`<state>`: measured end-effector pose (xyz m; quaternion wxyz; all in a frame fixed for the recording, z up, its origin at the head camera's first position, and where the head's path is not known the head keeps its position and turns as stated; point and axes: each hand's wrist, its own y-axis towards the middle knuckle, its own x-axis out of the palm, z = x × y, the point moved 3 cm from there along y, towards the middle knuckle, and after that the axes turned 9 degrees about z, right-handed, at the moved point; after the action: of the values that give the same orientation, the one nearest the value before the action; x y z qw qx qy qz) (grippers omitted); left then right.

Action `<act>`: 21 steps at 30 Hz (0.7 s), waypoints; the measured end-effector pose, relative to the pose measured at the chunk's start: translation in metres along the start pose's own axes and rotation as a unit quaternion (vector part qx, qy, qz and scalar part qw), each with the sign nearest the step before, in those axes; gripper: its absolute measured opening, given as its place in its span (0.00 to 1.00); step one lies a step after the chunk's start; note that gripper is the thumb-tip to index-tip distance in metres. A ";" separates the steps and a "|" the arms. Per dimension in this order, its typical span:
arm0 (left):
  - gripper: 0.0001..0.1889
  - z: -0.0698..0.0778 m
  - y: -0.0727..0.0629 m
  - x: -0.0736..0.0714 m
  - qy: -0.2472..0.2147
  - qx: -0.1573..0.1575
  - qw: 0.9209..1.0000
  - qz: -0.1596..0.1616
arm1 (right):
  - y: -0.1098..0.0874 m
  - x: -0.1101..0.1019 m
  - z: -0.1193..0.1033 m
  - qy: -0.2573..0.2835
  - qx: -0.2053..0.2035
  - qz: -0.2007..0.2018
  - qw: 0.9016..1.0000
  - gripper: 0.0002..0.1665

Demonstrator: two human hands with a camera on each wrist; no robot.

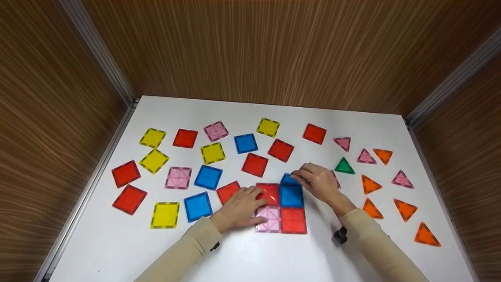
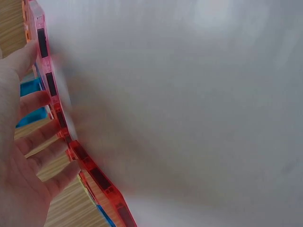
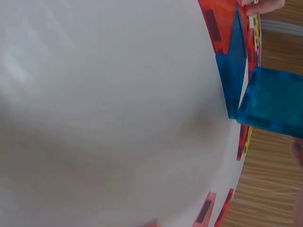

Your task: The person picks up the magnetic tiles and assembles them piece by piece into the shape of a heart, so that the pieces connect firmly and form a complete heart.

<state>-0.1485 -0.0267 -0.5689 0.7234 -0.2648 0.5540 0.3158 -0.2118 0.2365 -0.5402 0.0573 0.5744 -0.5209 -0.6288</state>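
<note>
A raised blue tile (image 1: 288,179) is pinched by the right hand (image 1: 320,183) at the far edge of a flat blue tile (image 1: 292,196), apparently to keep it standing. The red tile (image 1: 273,197) and pink tile (image 1: 271,226) are touched by the left hand's (image 1: 240,207) spread fingers, seemingly for steadiness.

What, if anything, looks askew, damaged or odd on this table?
No damage or spill stands out. Only the raised blue tile differs: it stands at the far edge of a flat blue tile, pinched by the right hand, while the other visible tiles lie flat. That looks deliberate.
</note>
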 end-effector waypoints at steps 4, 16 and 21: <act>0.37 0.001 0.001 0.001 0.005 0.002 1.000 0.004 | -0.001 0.004 0.001 0.000 -0.002 -0.001 1.000 0.18; 0.36 0.002 0.001 0.001 0.004 -0.006 1.000 0.004 | -0.013 -0.007 0.010 0.011 0.025 0.023 0.999 0.18; 0.36 -0.004 0.002 -0.005 -0.008 0.003 1.000 0.005 | -0.017 -0.008 0.009 0.022 0.039 0.034 0.998 0.17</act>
<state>-0.1535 -0.0289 -0.5653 0.7273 -0.2576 0.5499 0.3198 -0.2077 0.2552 -0.5486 0.0679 0.5720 -0.5630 -0.5927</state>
